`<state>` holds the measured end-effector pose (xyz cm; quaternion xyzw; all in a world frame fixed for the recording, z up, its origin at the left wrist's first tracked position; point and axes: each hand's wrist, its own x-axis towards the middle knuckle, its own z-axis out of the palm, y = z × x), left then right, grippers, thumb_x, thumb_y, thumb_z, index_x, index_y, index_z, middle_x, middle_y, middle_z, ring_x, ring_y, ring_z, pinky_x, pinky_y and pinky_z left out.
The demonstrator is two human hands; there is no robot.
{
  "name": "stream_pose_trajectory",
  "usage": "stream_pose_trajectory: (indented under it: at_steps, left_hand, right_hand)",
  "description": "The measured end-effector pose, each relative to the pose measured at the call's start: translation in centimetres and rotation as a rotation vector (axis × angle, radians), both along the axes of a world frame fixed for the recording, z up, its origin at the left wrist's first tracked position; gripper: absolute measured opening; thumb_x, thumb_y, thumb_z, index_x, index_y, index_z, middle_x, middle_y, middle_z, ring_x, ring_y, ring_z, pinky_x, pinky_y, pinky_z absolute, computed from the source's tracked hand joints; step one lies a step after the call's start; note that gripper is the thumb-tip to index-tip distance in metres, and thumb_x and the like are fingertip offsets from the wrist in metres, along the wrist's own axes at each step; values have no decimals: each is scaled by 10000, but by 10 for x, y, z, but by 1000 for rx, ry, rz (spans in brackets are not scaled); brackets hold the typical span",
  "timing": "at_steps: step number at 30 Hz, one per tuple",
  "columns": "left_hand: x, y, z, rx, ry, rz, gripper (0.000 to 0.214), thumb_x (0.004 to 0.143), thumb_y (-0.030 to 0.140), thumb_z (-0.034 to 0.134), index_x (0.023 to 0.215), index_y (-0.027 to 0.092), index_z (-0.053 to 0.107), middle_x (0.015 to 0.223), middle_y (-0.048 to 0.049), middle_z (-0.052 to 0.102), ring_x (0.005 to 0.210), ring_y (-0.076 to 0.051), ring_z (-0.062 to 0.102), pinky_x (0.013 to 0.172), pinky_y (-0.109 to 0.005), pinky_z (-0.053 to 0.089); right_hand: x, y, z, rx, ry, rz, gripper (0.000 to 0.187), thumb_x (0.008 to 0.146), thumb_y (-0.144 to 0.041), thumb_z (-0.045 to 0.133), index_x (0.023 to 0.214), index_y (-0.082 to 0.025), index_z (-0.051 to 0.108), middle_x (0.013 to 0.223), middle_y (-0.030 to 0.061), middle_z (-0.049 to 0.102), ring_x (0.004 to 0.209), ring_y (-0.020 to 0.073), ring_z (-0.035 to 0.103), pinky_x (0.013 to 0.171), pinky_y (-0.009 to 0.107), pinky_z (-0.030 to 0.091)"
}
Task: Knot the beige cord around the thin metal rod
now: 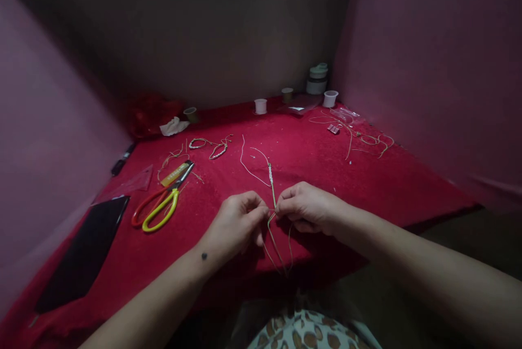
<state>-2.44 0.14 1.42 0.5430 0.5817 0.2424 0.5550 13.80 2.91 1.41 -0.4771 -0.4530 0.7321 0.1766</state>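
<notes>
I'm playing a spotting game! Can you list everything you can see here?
Held cord: one, pale, front middle
Scissors: one, red and yellow, left
Packet: one, yellow, by scissors
Braided loops: two, pale, behind scissors
Loose cords: several, tan, left and right
Cups: four, white or olive, back
Jar: one, green-lidded, back right
Clip: one, pinkish, right
Bags: at least two, clear, both sides
Flat slab: one, black, left
Thin object: one, dark, left edge
Paper: one, whitish, back left
Bundle: one, red, back left
Cloth: one, red, underneath
Side panels: two, pinkish, sides
Wall: one, dark, behind
Clothing: one, brown-spotted, bottom
Forearms: two, bare, front
Left grip: one, pinching cord
Right grip: one, pinching cord
</notes>
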Motion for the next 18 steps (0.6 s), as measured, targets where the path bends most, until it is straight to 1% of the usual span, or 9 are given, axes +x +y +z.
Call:
stream_pose_trajectory:
  at_steps: [3,5,6,9,11,13,15,17,18]
  left_hand:
    - [1,-5,3,109,97,-14,180,788,290,509,666,159,506,449,52,495,313,-51,412,321,-147,278]
    - [4,-11,1,135,135,-67,203,807,307,480,667,164,513,468,52,479,331,-57,407,337,-164,284]
    - [6,-14,-2,184,174,-98,204,817,303,465,680,165,527,484,42,489,362,-69,430,361,-174,304]
    - [11,-22,-13,449,334,-162,180,825,252,454,736,167,585,609,-15,585,533,-111,532,511,-210,390]
    - [12,-25,-20,556,390,-163,176,828,229,453,785,169,614,671,-40,620,594,-128,557,570,-227,404]
    - [15,-30,-22,584,382,-159,188,836,215,443,834,169,626,691,-48,631,599,-131,565,579,-232,410]
    - [18,-40,-19,590,335,-195,209,847,198,421,864,166,627,692,-51,629,593,-127,561,573,-231,416]
    - [22,-55,-10,593,238,-335,227,854,182,402,856,163,628,663,-50,614,566,-123,545,541,-229,415]
    - [24,-63,-4,597,172,-445,229,852,179,404,836,165,631,642,-49,605,549,-124,538,519,-230,411]
  right_hand:
    - [-1,-1,1,0,-25,-21,226,674,-36,488,499,-168,434,346,-99,289,238,17,208,266,164,123]
    - [-2,-2,1,-7,-23,-36,225,667,-35,499,495,-164,434,356,-96,300,254,13,218,274,154,144]
    - [-2,-2,1,-12,-17,-45,223,664,-34,502,494,-161,435,362,-95,306,264,11,224,280,148,157]
    - [-1,-3,0,-15,-3,-57,225,667,-34,498,492,-158,430,377,-92,312,283,8,237,292,137,176]
    - [0,-3,-2,2,8,-57,233,669,-39,502,486,-159,420,376,-95,300,284,6,227,293,137,167]
    - [0,-4,-3,24,20,-56,245,663,-46,521,480,-163,409,372,-101,284,283,6,205,288,144,153]
    - [0,-4,-3,45,21,-59,256,657,-52,539,473,-166,401,367,-103,279,285,8,198,286,149,147]
    - [-1,-5,-2,56,9,-65,265,652,-52,548,465,-165,397,360,-99,293,288,9,214,289,146,158]
    - [-1,-5,-1,61,6,-68,272,649,-50,547,459,-164,389,357,-98,297,291,9,222,292,143,166]
